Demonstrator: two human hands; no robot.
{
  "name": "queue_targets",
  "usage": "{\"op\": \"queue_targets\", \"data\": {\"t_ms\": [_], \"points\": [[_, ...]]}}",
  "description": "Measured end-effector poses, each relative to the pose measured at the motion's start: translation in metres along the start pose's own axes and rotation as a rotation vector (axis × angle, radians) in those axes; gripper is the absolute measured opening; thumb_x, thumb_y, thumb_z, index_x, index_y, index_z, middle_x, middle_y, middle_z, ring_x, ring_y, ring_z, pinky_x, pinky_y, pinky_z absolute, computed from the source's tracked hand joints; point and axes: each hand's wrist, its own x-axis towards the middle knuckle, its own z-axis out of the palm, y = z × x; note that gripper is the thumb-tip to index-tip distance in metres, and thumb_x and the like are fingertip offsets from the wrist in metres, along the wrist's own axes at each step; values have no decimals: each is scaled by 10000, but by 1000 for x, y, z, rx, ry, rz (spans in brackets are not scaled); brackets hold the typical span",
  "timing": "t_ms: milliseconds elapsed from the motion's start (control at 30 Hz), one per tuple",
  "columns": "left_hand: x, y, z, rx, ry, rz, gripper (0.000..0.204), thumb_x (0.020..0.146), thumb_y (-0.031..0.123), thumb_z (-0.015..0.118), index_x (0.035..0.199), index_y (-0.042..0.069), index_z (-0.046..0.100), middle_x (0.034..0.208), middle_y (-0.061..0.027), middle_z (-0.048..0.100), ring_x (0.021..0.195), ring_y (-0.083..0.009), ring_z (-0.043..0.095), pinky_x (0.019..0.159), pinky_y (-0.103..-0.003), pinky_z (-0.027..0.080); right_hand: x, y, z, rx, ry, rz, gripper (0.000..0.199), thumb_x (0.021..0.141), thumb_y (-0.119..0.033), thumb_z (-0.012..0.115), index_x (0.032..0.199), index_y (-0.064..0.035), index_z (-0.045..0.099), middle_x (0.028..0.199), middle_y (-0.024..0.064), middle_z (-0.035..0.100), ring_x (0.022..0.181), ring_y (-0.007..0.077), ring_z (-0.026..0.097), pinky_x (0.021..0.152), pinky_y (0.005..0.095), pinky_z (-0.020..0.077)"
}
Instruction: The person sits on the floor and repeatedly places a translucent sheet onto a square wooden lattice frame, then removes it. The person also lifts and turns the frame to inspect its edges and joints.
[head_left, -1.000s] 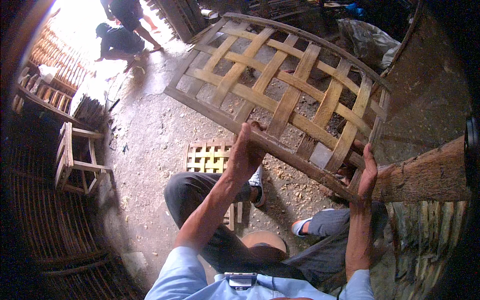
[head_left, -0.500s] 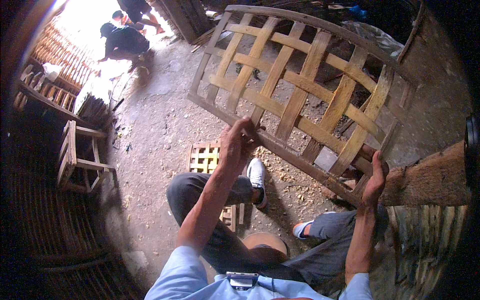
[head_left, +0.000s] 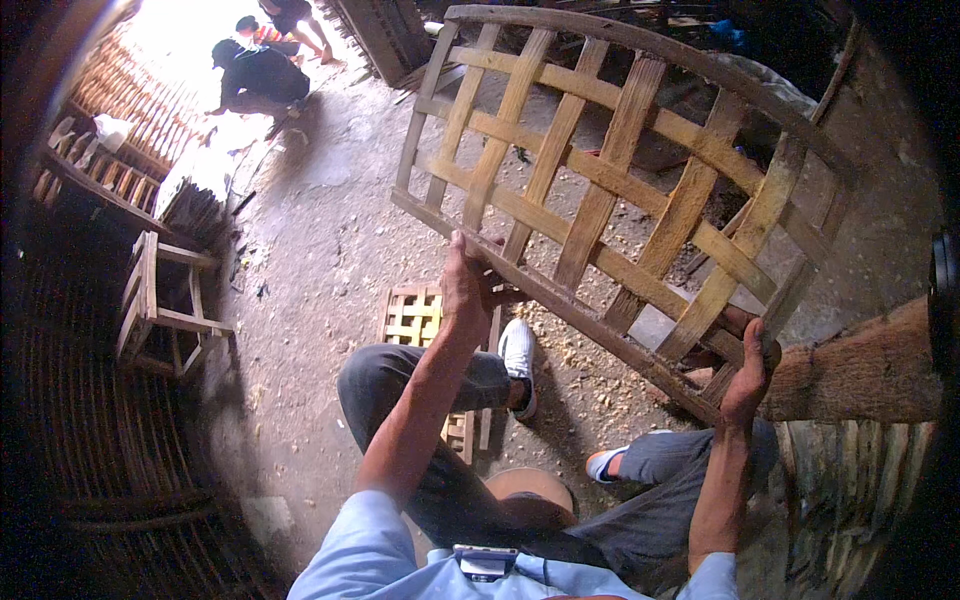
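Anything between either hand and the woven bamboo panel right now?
Nothing visible. The left hand grips the lower rail of the woven bamboo panel directly, and the right hand holds its lower right corner. Both are in contact; the panel is held tilted above the dirt floor.

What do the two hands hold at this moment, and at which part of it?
Both hands hold a woven bamboo lattice panel by its lower frame rail: the left hand near the rail's middle, the right hand at its lower right corner.

dim interior, overexposed top-left, dark fisheye edges
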Motion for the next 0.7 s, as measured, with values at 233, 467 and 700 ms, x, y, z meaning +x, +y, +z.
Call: {"op": "queue_targets", "data": {"t_ms": [233,467,700], "points": [[3,-2,2,215,-34,116,450,972,371,528,1244,13,537,958,-131,627,849,-261,702,623,-398,640,-6,-15,10,36,-8,-21,387,1002,-352,625,1048,18,729,973,57,693,884,187,627,846,360,495],[0,2,3,16,7,43,482,991,388,531,1285,8,510,1001,-156,649,821,-252,701,592,-377,644,1,-2,-4,-97,-27,-35,447,994,-398,625,1062,33,718,981,87,713,916,222,667,876,389,524],[1,-4,7,54,56,59,316,980,336,575,1069,34,549,921,-111,580,797,-252,687,549,-377,609,-1,5,3,-60,45,-16,536,1028,-463,537,1135,40,691,1082,144,711,947,235,686,825,377,560]]}}
